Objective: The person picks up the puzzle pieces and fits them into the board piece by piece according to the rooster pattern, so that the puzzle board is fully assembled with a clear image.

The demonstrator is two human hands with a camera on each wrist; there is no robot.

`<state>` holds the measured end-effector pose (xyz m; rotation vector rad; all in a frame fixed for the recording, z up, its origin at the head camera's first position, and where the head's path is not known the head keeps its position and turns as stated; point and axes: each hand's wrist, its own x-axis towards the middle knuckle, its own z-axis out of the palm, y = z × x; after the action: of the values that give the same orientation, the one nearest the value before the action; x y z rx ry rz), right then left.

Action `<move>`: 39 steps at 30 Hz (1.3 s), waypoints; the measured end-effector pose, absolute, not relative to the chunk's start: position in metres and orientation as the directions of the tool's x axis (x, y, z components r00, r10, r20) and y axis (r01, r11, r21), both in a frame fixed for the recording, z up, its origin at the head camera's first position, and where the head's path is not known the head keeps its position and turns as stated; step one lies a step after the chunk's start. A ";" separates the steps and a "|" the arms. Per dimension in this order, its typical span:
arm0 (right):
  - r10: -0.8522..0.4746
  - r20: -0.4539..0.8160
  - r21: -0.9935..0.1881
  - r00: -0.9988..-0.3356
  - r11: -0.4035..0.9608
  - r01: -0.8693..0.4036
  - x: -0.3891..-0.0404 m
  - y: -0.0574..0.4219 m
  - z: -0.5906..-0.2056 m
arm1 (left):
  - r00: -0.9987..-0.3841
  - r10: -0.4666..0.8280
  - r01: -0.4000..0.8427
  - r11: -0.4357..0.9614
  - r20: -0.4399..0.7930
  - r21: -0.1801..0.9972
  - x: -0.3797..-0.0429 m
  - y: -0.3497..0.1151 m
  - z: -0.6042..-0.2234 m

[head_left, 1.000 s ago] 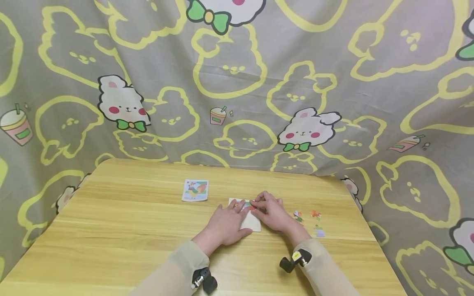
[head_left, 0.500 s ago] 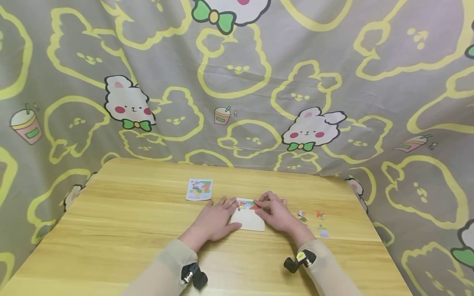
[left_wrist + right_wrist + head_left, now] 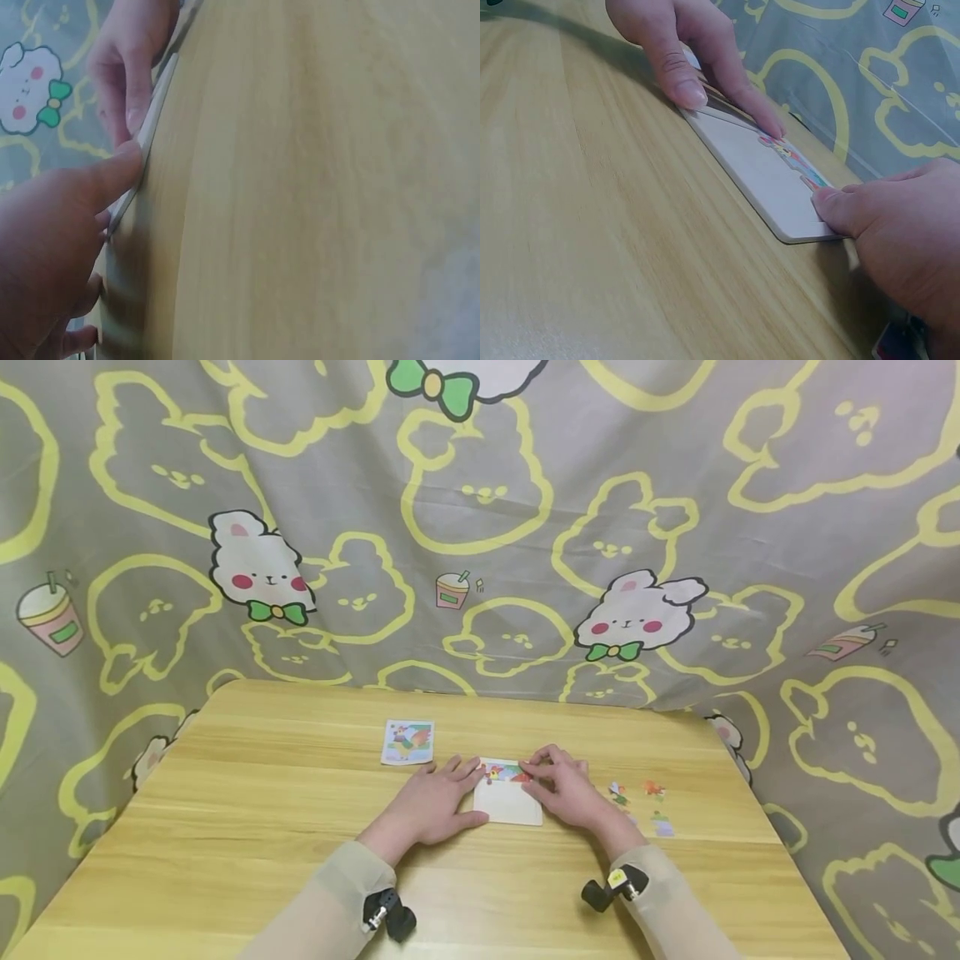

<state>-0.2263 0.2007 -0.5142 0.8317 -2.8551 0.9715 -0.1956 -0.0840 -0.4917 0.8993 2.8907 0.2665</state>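
A white puzzle tray [image 3: 510, 804] lies on the table, seen edge-on in the left wrist view. Along its far side runs a strip of colourful puzzle pieces [image 3: 504, 772], also visible as a narrow band [image 3: 795, 159] in the right wrist view. My left hand [image 3: 431, 802] rests at the tray's left side with fingers extended; its thumb touches the near left corner and its index fingertip reaches the strip's left end. My right hand [image 3: 566, 785] has thumb and index finger bent around the strip's right end, pinching the end piece, which the fingers partly hide.
Several loose puzzle pieces, among them an orange one [image 3: 654, 788] and a green-and-lilac one [image 3: 663, 824], lie right of my right hand. A reference picture card [image 3: 408, 742] with a colourful bird lies behind and left of the tray. A patterned curtain [image 3: 495, 552] hangs behind the wooden table [image 3: 262, 802].
My left hand has drawn back left off the strip to the tray's left edge, uncovering the pieces. My right hand stays at the strip's right end. The head view has shifted slightly.
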 end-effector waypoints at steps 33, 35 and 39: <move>-0.488 0.153 -0.603 -0.859 0.643 -0.473 -0.227 0.259 -0.487 | -0.812 0.572 0.539 0.812 -0.120 0.226 -0.196 -0.084 -0.482; -0.486 0.141 -0.597 -0.862 0.653 -0.466 -0.225 0.265 -0.485 | -0.810 0.574 0.540 0.810 -0.122 0.231 -0.196 -0.083 -0.481; -0.491 0.088 -0.591 -0.867 0.674 -0.442 -0.222 0.275 -0.483 | -0.805 0.580 0.544 0.805 -0.124 0.237 -0.195 -0.082 -0.481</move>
<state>-0.2215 0.2749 -0.4826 0.8222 -2.9453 1.0067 -0.1952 -0.0823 -0.4811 0.8813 2.8009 0.2825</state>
